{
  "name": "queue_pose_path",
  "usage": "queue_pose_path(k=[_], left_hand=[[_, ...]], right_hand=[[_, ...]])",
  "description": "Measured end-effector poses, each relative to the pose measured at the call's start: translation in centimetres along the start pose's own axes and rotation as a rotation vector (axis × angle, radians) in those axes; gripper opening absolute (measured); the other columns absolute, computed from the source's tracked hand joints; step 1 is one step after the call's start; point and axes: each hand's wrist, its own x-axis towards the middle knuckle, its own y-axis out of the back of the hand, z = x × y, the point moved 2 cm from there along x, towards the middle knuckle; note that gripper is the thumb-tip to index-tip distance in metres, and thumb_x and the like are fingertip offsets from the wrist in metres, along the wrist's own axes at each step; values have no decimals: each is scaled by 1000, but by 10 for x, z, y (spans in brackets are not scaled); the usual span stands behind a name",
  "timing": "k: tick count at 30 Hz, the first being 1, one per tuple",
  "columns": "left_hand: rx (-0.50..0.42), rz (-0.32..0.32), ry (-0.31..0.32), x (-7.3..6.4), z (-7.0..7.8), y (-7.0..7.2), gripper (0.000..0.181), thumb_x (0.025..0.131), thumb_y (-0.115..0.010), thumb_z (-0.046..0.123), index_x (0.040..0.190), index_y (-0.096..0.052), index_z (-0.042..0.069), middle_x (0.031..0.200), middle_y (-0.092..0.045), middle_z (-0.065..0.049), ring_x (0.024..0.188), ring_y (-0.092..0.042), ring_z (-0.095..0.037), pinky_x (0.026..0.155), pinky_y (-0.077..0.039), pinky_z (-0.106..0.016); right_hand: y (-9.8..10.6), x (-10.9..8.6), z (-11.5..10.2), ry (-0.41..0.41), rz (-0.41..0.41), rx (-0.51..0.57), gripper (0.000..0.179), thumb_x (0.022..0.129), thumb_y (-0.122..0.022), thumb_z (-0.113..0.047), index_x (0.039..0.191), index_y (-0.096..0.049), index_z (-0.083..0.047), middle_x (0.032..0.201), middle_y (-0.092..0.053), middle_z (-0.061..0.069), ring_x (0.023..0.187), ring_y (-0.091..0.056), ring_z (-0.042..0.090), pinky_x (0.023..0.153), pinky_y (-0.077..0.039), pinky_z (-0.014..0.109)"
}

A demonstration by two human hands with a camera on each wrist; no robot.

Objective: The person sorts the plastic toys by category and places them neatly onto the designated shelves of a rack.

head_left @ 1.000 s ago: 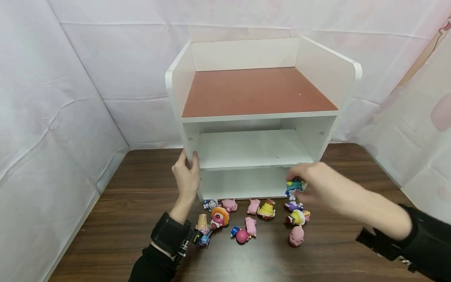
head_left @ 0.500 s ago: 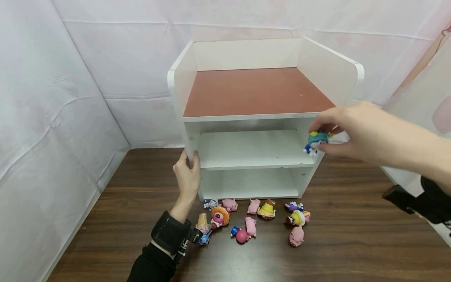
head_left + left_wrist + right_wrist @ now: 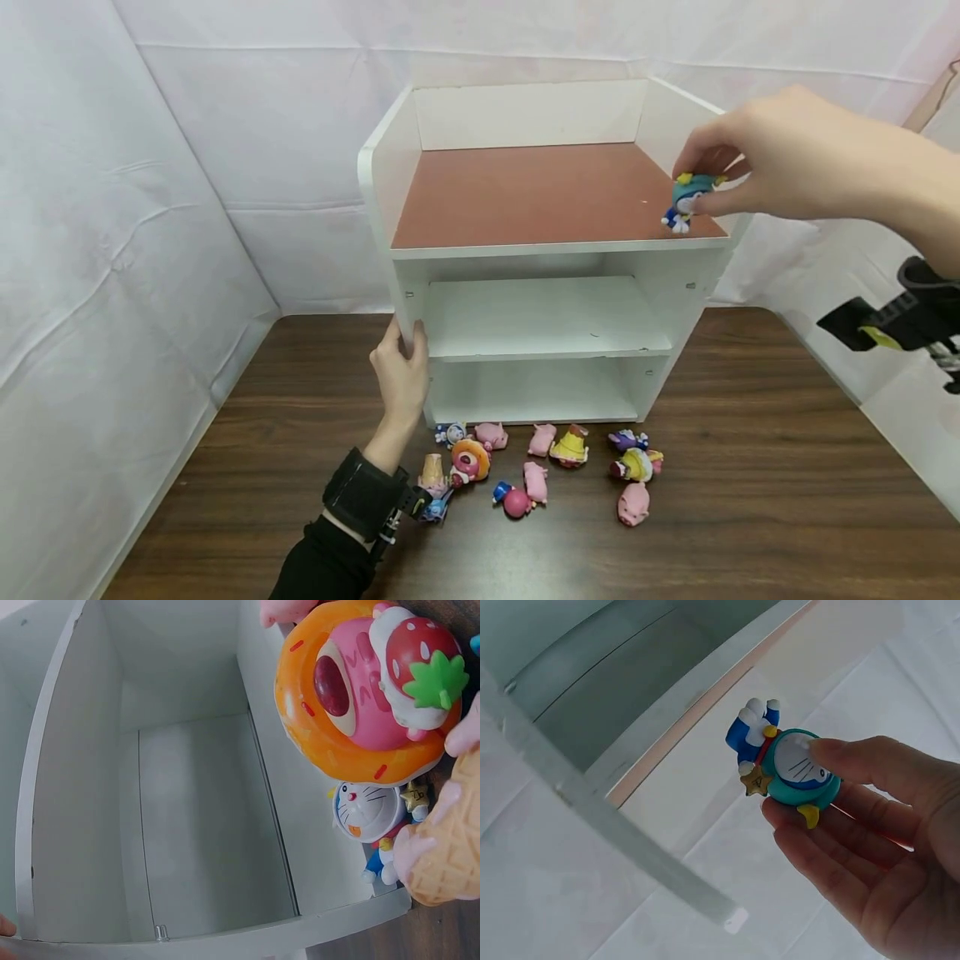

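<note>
My right hand point(image 3: 798, 162) pinches a small blue cat figurine point(image 3: 686, 202) with a teal hood and a gold star. In the right wrist view the thumb lies on the figurine's face point(image 3: 799, 759), with fingers behind its head. It hangs in front of the right end of the brown top board point(image 3: 532, 196) of a white shelf unit point(image 3: 551, 315). My left hand point(image 3: 401, 375) grips the front edge of the unit's left side panel, thumb on the inner side. Only a bit of that hand shows at the left wrist view's lower left corner.
Toy figurines lie on the wooden table before the unit: a pink bear in an orange ring point(image 3: 469, 461), an ice-cream-cone toy point(image 3: 432, 472), a yellow-skirted figure point(image 3: 570, 447), a pink pig point(image 3: 633, 504) and several others. White cloth walls point(image 3: 150, 208) surround the table.
The right hand has lifted the blue cat figurine from near the lowest shelf, up past the middle shelf, to the height of the top board. The left hand has stayed on the side panel.
</note>
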Motion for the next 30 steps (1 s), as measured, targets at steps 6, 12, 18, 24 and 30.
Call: queue_pose_path(k=[6,12,18,24,30], left_hand=[[-3,-2,1,-1,-1,0,29,87,-50,2,114,-54,-7,106,-59,-22,96,-58,-32,75,-48,-43],[-4,-6,12,-1,-2,-1,29,87,-50,3,115,-54,-7,107,-59,-22,98,-57,-32,76,-48,-44],[-2,-5,0,0,-3,-1,29,87,-50,2,114,-54,-7,106,-59,-23,97,-57,-32,75,-48,-44],[1,-7,5,0,-1,-1,29,87,-50,2,114,-54,-7,106,-59,-23,96,-57,-32,75,-48,-44],[-3,-11,6,-1,0,-2,30,87,-49,2,116,-53,-7,108,-58,-23,97,-57,-32,75,-48,-44]], right_hand=[[4,14,0,-32,-66,-6,21,68,-75,-13,85,-64,-8,76,-66,6,72,-61,25,65,-45,42],[2,19,0,-45,-118,-24,21,67,-75,-10,83,-63,-2,71,-65,8,67,-51,21,57,-38,34],[-2,25,4,-58,-177,-28,21,69,-73,-9,85,-63,1,74,-64,13,68,-53,23,56,-40,34],[-5,29,5,-81,-215,-43,20,72,-70,-8,87,-62,3,77,-64,16,68,-53,25,57,-44,36],[-7,31,5,-117,-291,-43,29,76,-65,-5,99,-55,9,86,-62,23,77,-55,33,68,-45,46]])
